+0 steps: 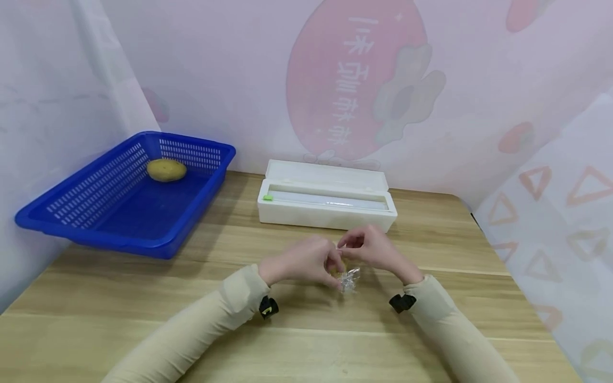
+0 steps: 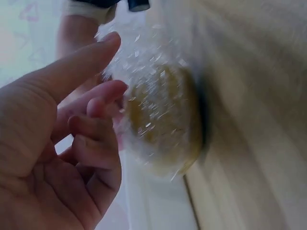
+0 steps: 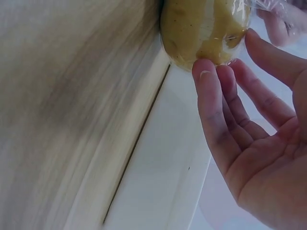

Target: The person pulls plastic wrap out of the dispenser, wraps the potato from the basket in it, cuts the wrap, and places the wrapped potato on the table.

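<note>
Between the two hands a yellow potato (image 3: 192, 28) wrapped in clear cling film (image 1: 349, 279) is close over the wooden table. Crumpled film gathers on the side of the potato nearer the body. My right hand (image 1: 375, 247) holds the far end of the wrapped potato, with fingertips on its end and thumb on its upper side. At the film's gathered part, my left hand (image 1: 306, 260) has its thumb and index finger apart, the other fingers loosely bent. In the head view the hands hide most of the potato.
A white cling film box (image 1: 330, 217) with its lid raised and a green slider stands just behind the hands. To the left is a blue plastic basket (image 1: 129, 236) with one unwrapped potato (image 1: 166, 170) in it. A printed cloth (image 1: 239, 80) hangs behind the wooden table (image 1: 306, 356).
</note>
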Demonstrator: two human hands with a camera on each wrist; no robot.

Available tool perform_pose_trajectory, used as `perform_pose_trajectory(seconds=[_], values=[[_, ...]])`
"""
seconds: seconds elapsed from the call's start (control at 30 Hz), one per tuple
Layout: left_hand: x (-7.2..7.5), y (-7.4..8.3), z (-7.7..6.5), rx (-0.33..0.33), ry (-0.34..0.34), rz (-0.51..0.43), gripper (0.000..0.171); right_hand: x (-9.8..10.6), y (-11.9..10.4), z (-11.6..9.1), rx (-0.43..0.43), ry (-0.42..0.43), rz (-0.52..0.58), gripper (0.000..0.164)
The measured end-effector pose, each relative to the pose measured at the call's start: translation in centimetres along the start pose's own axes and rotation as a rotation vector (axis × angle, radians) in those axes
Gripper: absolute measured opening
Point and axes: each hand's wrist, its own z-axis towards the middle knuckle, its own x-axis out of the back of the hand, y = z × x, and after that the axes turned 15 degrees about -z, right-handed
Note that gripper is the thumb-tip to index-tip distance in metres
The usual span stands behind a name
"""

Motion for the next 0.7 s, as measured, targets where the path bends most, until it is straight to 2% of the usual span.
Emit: perform_pose_trajectory(seconds=[0.13,0.3,0.47,0.6,0.7], values=[[-0.8,-0.2,0.2,0.001,0.025,0.016,0.024,0.2,0.1,0.2,0.012,-0.012,0.002,0.004],[-0.9,-0.2,-0.2,0.005,0.052,-0.053,0.009,0.2,0.1,0.3,0.024,-0.012,-0.007,0.005],[-0.6,-0.4,-1.1,0.057,0.095,-0.13,0.008,0.3,0.1,0.3,0.033,-0.012,-0.012,0.007],[-0.4,-0.7,-1.7,0.054,0.116,-0.186,0.009,0.5,0.5,-0.1,0.089,0.003,-0.017,0.006],[-0.4,-1.0,-1.9,0.061,0.13,-0.2,0.01,0.6,1.1,-0.8,0.159,-0.002,-0.006,0.017]])
